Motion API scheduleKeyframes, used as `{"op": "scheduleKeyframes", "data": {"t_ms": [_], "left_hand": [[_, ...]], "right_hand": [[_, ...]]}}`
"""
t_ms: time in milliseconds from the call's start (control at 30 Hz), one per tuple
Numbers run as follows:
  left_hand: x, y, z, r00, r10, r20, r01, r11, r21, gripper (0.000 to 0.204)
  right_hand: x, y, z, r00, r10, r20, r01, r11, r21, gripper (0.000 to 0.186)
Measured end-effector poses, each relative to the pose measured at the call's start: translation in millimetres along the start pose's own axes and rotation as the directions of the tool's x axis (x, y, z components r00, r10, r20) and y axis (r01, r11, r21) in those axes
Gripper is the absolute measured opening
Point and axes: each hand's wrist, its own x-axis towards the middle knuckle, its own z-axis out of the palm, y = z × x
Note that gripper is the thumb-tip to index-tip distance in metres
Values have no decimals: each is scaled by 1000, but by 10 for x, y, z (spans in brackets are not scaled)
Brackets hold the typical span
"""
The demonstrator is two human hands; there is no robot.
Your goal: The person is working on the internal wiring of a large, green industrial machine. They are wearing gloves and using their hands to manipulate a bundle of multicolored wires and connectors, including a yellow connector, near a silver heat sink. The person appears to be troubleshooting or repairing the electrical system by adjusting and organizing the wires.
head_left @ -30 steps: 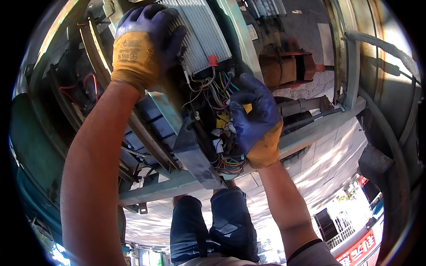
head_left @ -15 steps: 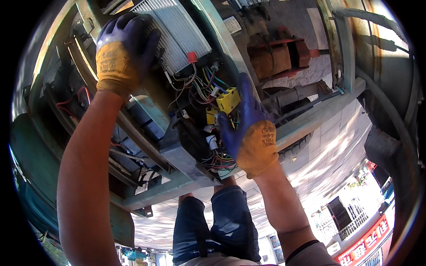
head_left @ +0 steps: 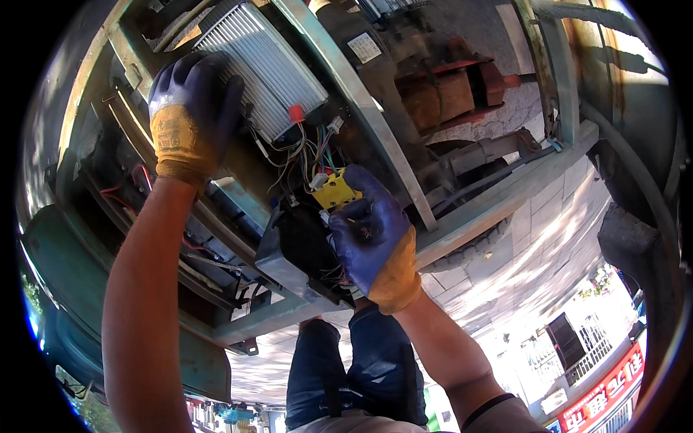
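Note:
My left hand point(head_left: 189, 119), in a purple-coated glove with a yellow-orange cuff, curls over the left edge of a finned metal box point(head_left: 263, 68). What its fingertips touch underneath is hidden. My right hand point(head_left: 377, 234), gloved alike, has its forefinger and thumb bent around the right end of a yellow plastic block point(head_left: 333, 191). Thin coloured wires point(head_left: 299, 148) run from the box area towards this block. A red plug point(head_left: 296, 114) sits at the box's lower corner, with a white connector point(head_left: 335, 125) near it. Below lies a dark open-topped housing point(head_left: 289, 249), partly covered by my right hand.
Greenish metal frame bars point(head_left: 361, 108) surround the work. Beyond the right-hand bar is a rusty red metal part point(head_left: 440, 97). A thick dark cable point(head_left: 624, 148) hangs at the right. Paving point(head_left: 498, 267) shows below the frame, and my legs point(head_left: 354, 361) stand close to its near bar.
My right hand's fingers have closed in on the yellow block, which now shows less of itself. My left hand stays at the finned box. The whole view has shifted slightly.

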Motion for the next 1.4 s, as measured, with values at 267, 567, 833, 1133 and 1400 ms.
{"op": "scheduleKeyframes", "data": {"t_ms": [267,567,833,1133,1400], "left_hand": [[2,-34,10,999,24,39,-22,998,-59,38],[28,-70,13,991,118,57,-118,993,-4,36],[37,-67,8,989,127,79,-128,992,11,37],[0,-63,-15,996,26,89,-26,1000,-5,37],[-1,-87,34,999,49,24,-48,999,-25,37]], "right_hand": [[-196,36,196,974,-219,53,225,946,-232,51],[-196,48,199,978,-167,124,193,952,-239,44],[-335,186,196,950,-210,230,213,977,13,37],[68,223,-405,994,-108,26,110,932,-346,56],[-201,169,-95,957,-274,98,289,860,-422,52]]}}
